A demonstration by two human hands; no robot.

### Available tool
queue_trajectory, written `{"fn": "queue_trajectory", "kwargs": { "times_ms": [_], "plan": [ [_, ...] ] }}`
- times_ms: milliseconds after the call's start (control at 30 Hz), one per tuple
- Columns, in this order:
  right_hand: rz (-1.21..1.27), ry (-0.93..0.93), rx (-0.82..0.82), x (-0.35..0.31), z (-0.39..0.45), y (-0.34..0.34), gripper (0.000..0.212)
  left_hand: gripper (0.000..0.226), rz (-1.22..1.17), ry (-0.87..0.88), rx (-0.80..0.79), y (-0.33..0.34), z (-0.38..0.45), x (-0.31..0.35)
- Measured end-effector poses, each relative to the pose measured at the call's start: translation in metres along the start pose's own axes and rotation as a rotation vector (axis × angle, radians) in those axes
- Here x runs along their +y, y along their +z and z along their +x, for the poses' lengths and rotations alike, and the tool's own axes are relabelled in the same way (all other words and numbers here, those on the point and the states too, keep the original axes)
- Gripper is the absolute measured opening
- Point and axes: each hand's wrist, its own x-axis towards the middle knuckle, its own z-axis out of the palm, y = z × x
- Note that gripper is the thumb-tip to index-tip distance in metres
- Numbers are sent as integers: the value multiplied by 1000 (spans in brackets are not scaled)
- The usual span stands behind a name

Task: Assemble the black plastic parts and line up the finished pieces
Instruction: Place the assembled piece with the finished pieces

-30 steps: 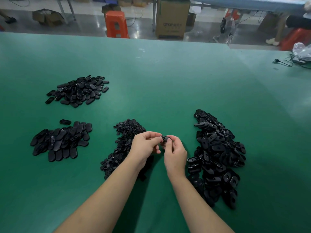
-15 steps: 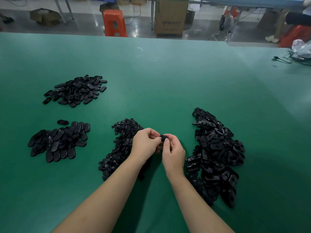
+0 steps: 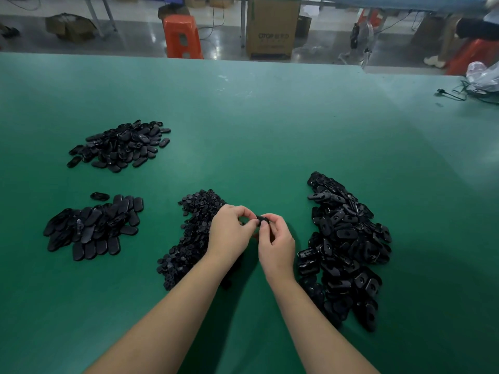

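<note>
Above the green bench [image 3: 270, 130], between two heaps of black parts, both hands meet over one small black plastic part [image 3: 261, 220]. It looks dark, glossy and rounded; most of it is hidden. The left hand [image 3: 229, 233] has its fingers [image 3: 244, 213] curled, thumb and forefinger pinching the part's left edge; the right hand [image 3: 276, 245] pinches its other side. Small round pieces [image 3: 194, 233] lie heaped just left of the hands, oblong shells with holes [image 3: 345, 244] to the right. Two heaps of smooth oval pieces [image 3: 94, 228] [image 3: 121, 145] sit well apart at the left.
</note>
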Motion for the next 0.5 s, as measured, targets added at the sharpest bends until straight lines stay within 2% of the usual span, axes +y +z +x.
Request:
{"fn": "queue_trajectory", "kwargs": {
  "times_ms": [100, 167, 267, 367, 500],
  "plan": [
    [8, -10, -9, -1, 0, 0, 13, 9, 42, 84, 59, 4, -4, 0],
    [9, -23, -5, -1, 0, 0, 13, 13, 0, 64, 59, 5, -3, 0],
    [-4, -42, -1, 0, 0, -1, 11, 23, -114, -18, -49, 4, 3, -1],
    [-16, -52, -12, 0, -1, -1, 14, 10, -235, -82, -139, -1, 9, -5],
    [-15, -37, -16, 1, 0, 0, 23, 10, -445, -171, -200, -3, 8, -6]
  ]
}}
